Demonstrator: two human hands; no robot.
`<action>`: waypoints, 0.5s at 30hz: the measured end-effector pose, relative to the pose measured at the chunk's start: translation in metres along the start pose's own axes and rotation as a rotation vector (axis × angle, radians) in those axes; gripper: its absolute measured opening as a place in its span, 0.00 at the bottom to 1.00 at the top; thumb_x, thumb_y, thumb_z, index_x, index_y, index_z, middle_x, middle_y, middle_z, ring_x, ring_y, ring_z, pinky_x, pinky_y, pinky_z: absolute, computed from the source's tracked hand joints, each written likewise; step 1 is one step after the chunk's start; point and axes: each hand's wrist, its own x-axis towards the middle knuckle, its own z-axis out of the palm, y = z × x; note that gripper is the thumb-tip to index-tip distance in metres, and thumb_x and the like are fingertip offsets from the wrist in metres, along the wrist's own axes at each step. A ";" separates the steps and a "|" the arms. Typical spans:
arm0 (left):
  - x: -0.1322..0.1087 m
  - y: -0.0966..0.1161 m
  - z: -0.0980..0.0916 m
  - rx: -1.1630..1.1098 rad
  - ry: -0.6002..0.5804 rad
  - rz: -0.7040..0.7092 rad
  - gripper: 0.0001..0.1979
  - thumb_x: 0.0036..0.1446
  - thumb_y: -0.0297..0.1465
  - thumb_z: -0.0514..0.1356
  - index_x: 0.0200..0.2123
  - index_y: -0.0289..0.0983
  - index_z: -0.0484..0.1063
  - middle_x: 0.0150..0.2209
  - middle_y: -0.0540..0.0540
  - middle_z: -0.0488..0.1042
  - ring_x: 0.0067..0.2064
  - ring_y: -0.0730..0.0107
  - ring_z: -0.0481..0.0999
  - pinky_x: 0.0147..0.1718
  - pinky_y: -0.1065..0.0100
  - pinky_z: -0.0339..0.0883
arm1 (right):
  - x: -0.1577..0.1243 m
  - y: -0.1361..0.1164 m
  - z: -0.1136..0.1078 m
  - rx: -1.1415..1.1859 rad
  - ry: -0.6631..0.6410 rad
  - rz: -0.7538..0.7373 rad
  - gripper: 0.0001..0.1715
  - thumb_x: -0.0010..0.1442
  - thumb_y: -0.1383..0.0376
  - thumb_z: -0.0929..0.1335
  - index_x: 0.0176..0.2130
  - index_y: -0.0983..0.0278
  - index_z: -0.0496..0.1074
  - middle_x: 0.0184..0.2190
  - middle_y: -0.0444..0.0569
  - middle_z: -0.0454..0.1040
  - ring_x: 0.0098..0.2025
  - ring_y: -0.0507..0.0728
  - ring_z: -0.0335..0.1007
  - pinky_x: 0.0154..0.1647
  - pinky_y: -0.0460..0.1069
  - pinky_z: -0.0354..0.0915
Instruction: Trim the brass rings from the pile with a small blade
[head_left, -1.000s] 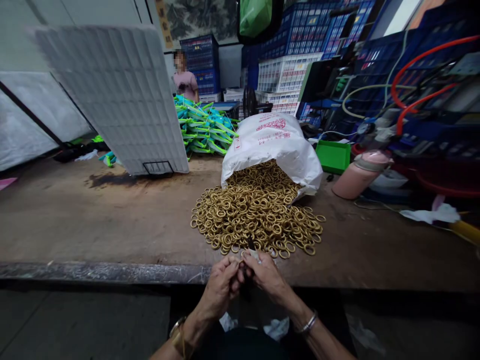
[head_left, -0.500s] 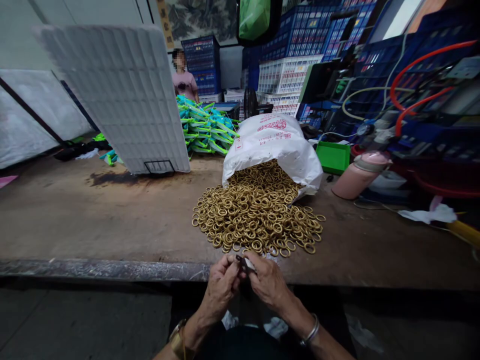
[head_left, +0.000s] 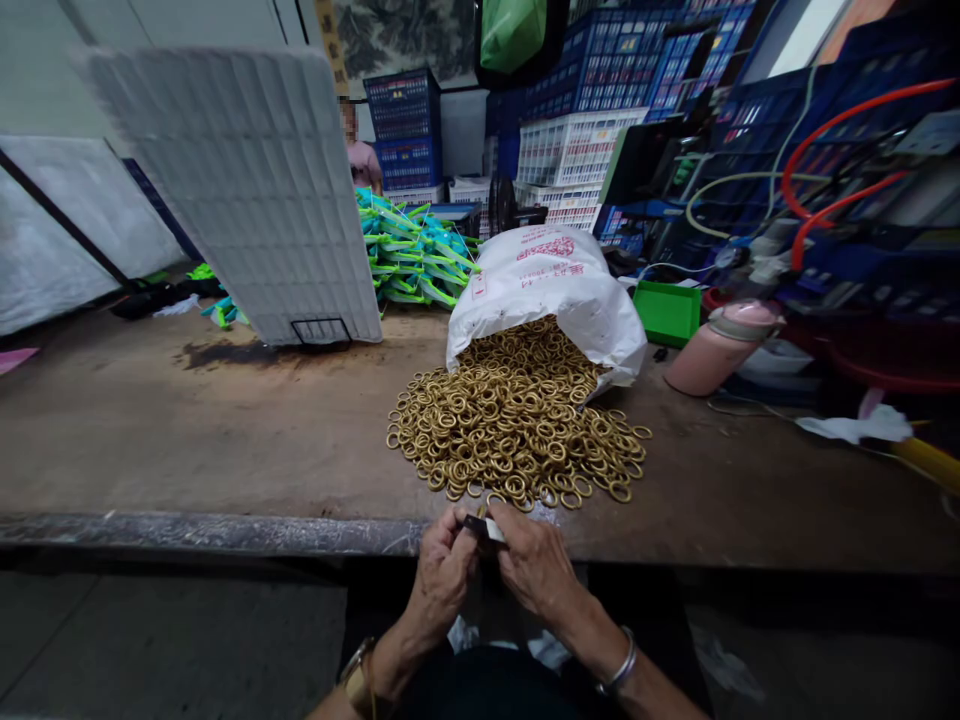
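My left hand [head_left: 444,572] and my right hand [head_left: 534,562] meet at the near edge of the workbench [head_left: 187,440], fingers pinched together. Between them they grip a small dark and white piece [head_left: 484,527]; I cannot make out what it is. Just beyond my fingers lies a heap of brass rings [head_left: 517,430], spilling out of a white sack [head_left: 547,285] lying on its side. My left wrist carries a gold watch [head_left: 358,672], my right wrist a silver bangle [head_left: 619,668].
A white gridded panel [head_left: 240,190] leans upright at the back left, beside a pile of teal and green items [head_left: 409,260]. A pink bottle [head_left: 712,350], a green tray [head_left: 666,312], hoses and blue crates stand on the right. A person [head_left: 361,155] stands behind.
My hands have stayed together at the bench edge, turning the small piece slightly between the fingers. The person at the back has slipped partly behind the white panel.
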 end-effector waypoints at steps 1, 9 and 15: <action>0.000 -0.001 0.000 0.009 0.002 0.008 0.15 0.53 0.42 0.56 0.27 0.36 0.60 0.18 0.58 0.54 0.19 0.81 0.50 0.19 0.76 0.47 | 0.000 0.000 0.001 -0.007 0.009 -0.002 0.14 0.48 0.76 0.57 0.32 0.62 0.63 0.26 0.45 0.71 0.27 0.52 0.65 0.26 0.46 0.49; -0.001 -0.006 -0.003 0.124 0.015 0.031 0.16 0.54 0.43 0.54 0.27 0.35 0.61 0.22 0.54 0.59 0.21 0.80 0.54 0.20 0.75 0.49 | -0.002 -0.001 0.004 -0.051 -0.056 0.025 0.14 0.49 0.76 0.58 0.34 0.63 0.63 0.28 0.46 0.73 0.27 0.53 0.67 0.26 0.47 0.48; -0.015 -0.002 0.000 0.059 -0.038 -0.100 0.16 0.53 0.43 0.56 0.24 0.35 0.63 0.19 0.55 0.59 0.18 0.82 0.52 0.17 0.75 0.45 | 0.003 0.013 -0.002 -0.187 -0.120 0.210 0.11 0.54 0.75 0.58 0.35 0.64 0.65 0.27 0.48 0.75 0.28 0.54 0.69 0.25 0.47 0.47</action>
